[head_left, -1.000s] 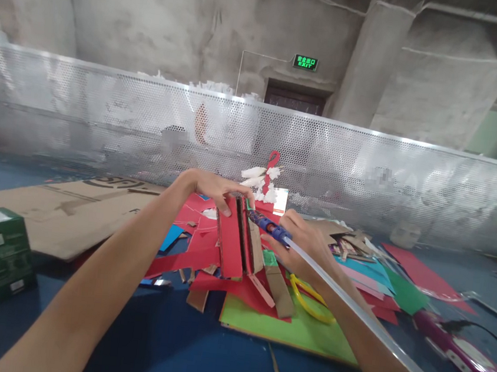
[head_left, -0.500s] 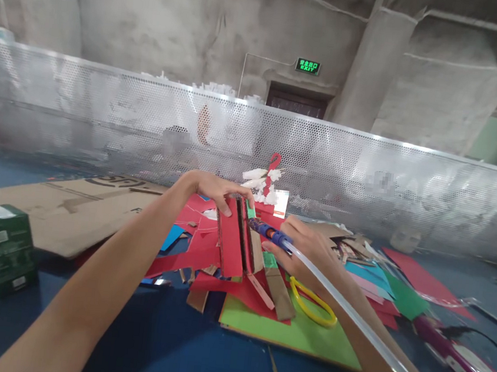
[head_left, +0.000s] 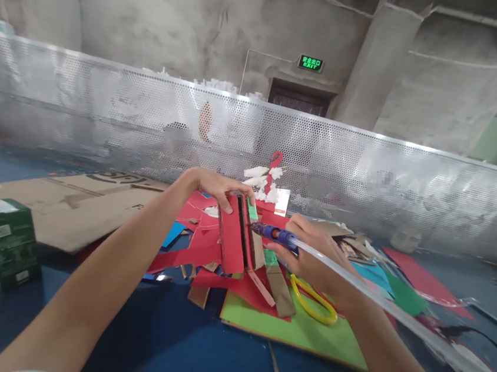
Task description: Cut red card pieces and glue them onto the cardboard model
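1. Just below the left hand [head_left: 219, 192] sits a red cardboard piece [head_left: 230, 237], its far end held. The hand is half curled, thumb on the red face and fingers reaching over the far edge, probably to keep the layers steady and leave the right side free.

2. To the left hand's right, the right hand [head_left: 310, 249] closes around a blue glue gun [head_left: 276, 234], its nozzle pointed left at the cardboard's side. The low, sideways hold seems chosen to bring the tip along that edge; whether the tip touches, I cannot tell.

3. Behind the right hand, a long clear glue stick [head_left: 346, 273] trails from the gun over the forearm, likely left uncut because its length does not hinder the grip.

4. Nearer the body than the right hand, yellow scissor handles [head_left: 314, 299] rest on a lime-green board [head_left: 295, 333], seemingly parked within easy reach. A brown strip [head_left: 279, 290] with a green end lies beside them.

5. Well left of the left hand stand a green box [head_left: 9, 244] and, beyond it, a flat cardboard sheet [head_left: 95, 211], both apparently kept out of the working spot.
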Demonstrator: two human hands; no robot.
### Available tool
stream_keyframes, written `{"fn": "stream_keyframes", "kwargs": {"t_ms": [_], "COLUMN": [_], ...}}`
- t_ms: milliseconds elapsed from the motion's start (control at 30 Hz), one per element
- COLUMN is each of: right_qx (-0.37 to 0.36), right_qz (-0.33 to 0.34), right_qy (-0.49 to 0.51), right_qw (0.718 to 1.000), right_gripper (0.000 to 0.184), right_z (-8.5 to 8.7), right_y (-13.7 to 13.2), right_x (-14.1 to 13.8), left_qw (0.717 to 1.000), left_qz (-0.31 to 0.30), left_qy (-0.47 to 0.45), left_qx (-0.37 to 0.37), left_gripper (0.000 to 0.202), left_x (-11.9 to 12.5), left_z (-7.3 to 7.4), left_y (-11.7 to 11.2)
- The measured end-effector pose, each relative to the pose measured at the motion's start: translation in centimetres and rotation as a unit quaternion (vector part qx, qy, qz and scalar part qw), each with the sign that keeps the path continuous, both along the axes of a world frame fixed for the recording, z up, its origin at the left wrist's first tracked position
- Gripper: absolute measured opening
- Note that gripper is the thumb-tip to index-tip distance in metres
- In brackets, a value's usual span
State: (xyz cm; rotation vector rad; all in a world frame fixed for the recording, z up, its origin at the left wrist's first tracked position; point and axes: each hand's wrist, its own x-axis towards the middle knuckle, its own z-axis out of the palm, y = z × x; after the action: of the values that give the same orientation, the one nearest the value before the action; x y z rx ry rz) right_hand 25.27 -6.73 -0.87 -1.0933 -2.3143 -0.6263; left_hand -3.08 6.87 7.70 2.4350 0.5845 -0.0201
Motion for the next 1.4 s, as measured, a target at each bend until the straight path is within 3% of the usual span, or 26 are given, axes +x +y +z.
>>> {"fn": "stream_keyframes", "kwargs": {"t_ms": [433,700,1400], "right_qx": [-0.03,-0.105,-0.093], "right_qz": [-0.007,0.059,0.033], "right_qy": [-0.042,-0.067,-0.077], "right_qw": [0.999,0.99,0.992], "right_gripper": [0.028,0.023,0.026], "right_z": [0.9,2.0,2.0], "right_y": [-1.0,-1.6,-1.1], "right_x": [0.3,1.6,1.6], "left_qw": [1.0,1.0,1.0], "left_qz": [0.007,0.009,0.014], "left_qy": [0.011,0.009,-0.008], "left_qx": [0.004,0.004,0.012], "left_gripper": [0.065,0.067,0.07], "left_x": [-0.3,-0.4,-0.3], "left_z": [-0.1,-0.1,-0.3], "left_y": [0.3,0.4,0.4]}}
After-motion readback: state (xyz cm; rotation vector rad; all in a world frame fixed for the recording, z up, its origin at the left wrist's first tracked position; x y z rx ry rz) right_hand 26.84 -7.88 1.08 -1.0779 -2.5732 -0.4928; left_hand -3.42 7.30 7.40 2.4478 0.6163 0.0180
